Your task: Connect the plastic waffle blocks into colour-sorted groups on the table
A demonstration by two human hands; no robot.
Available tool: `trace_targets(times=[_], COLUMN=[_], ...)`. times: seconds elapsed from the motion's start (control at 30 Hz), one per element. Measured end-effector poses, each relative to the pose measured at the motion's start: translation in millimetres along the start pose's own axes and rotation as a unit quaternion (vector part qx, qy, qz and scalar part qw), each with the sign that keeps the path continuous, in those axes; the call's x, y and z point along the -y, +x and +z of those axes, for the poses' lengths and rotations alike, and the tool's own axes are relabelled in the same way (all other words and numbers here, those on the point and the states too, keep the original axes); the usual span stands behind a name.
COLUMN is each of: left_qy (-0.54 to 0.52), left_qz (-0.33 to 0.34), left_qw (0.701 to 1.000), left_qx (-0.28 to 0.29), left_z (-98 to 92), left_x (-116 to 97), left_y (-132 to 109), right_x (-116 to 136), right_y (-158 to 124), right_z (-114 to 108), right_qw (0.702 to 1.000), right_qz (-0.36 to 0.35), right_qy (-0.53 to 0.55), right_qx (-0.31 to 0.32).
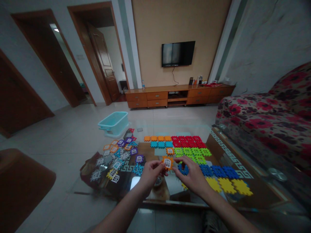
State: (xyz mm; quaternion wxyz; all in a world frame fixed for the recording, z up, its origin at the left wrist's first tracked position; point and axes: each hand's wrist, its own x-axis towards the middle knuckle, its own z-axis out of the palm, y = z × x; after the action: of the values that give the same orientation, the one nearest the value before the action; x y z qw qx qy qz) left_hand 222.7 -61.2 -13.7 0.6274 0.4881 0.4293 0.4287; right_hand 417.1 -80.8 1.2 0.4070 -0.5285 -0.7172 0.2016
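Between thumb and fingers my left hand (154, 170) pinches an orange puzzle tile (167, 162) with a white window piece on its face. My right hand (190, 171) is just to the right of it, thumb and fingers apart, with nothing seen in its grasp. Another orange tile with a white window (170, 151) lies just beyond. Rows of red tiles (187, 141), green tiles (190, 151), blue tiles (218, 171) and yellow tiles (227, 185) spread to the right. My right hand and forearm cover part of the blue and yellow rows.
A glass coffee table (243, 155) bears everything. Loose mixed tiles (119, 155) are heaped at its left. Orange tiles (157, 138) and light-blue tiles (161, 144) form short rows at the back. A turquoise bin (114, 121) stands beyond the left corner, and a flowered sofa (264, 116) flanks the right.
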Motion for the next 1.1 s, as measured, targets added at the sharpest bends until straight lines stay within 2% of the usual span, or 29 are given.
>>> trace_targets(times=[0.07, 0.13, 0.27, 0.4, 0.67, 0.87, 1.1], left_qy=[-0.005, -0.006, -0.01, -0.013, -0.022, -0.053, -0.05], left_qz=[-0.002, -0.003, -0.014, -0.023, -0.035, -0.088, -0.09], left_qw=[1.0, 1.0, 0.998, 0.997, 0.997, 0.993, 0.994], left_qx=[0.002, 0.015, 0.054, 0.073, 0.064, 0.054, 0.046], left_z=[0.6, 1.5, 3.0, 3.4, 3.8, 7.0, 6.9], left_x=[0, -1, -4, -5, -2, -4, -1], left_y=[0, -1, -2, -3, -3, -1, 2], right_x=[-4, -9, -16, -17, -15, -7, -9], right_y=[3, 6, 9, 8, 9, 10, 8], right_z=[2, 4, 6, 6, 7, 6, 8], right_qw=[0.994, 0.973, 0.939, 0.935, 0.939, 0.951, 0.956], right_qz=[0.079, 0.154, 0.217, 0.229, 0.228, 0.215, 0.202], right_qy=[0.08, 0.167, 0.248, 0.254, 0.25, 0.22, 0.211], right_qx=[0.006, 0.037, 0.094, 0.094, 0.06, 0.031, 0.024])
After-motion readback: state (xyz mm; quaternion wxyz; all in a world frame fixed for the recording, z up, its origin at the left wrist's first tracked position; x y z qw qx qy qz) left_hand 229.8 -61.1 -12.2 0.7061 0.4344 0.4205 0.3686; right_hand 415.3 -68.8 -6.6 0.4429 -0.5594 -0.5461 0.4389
